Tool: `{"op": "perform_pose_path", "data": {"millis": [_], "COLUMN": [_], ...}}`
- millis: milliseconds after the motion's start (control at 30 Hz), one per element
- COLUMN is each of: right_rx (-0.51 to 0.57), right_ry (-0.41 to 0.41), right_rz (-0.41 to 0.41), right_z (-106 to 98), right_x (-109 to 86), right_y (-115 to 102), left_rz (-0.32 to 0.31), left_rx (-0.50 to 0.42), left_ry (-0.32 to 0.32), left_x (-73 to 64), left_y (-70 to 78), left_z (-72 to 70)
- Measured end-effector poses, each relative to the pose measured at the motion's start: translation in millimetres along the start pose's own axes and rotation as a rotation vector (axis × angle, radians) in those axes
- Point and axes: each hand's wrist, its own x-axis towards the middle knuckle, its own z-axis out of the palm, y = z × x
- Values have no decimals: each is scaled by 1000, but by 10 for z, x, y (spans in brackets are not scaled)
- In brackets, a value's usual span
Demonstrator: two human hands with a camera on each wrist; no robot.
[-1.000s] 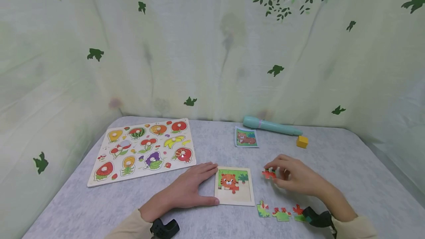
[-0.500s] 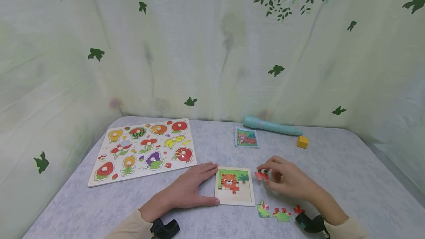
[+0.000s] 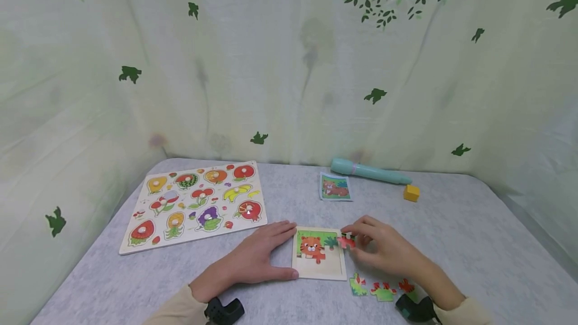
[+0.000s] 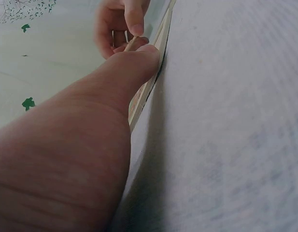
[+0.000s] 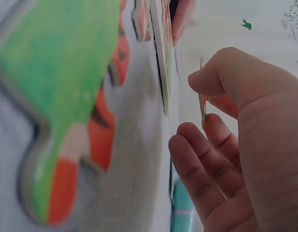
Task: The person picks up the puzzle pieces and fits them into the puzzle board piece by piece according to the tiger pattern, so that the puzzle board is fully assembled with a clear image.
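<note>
A square wooden puzzle tray [image 3: 331,268] lies in front of the person, with a tiger's face and some green scenery fitted in its upper part. My left hand [image 3: 259,255] lies along the tray's left side, thumb and fingers spread and touching its edge. Between thumb and fingers my right hand [image 3: 384,245] pinches a red-orange puzzle piece [image 3: 345,241], held over the tray's right edge. The right wrist view shows that puzzle piece [image 5: 203,92] edge-on and raised off the table. Several loose puzzle pieces [image 3: 383,292] lie below the right hand, partly hidden by the wrist camera.
A fruit peg board [image 3: 194,204] lies at the left. Behind the tray are a small picture card [image 3: 335,187], a teal pen-shaped object [image 3: 370,171] and a yellow cube [image 3: 411,193]. A printed curtain [image 3: 289,64] stands around the table.
My right hand has moved left with the puzzle piece, from beside the tray to over its right edge. The left hand has stayed in place.
</note>
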Motion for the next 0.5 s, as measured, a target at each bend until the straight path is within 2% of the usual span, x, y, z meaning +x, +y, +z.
{"op": "perform_pose_path", "data": {"millis": [167,500], "right_rx": [15,78], "right_ry": [-2,-33], "right_rz": [-31,-10], "right_z": [24,87], "right_x": [24,50], "right_y": [-63,-168], "left_rz": [-2,-1], "left_rx": [3,7], "left_ry": [-1,3], "left_x": [1,7], "left_y": [-4,-19], "left_z": [-2,7]}}
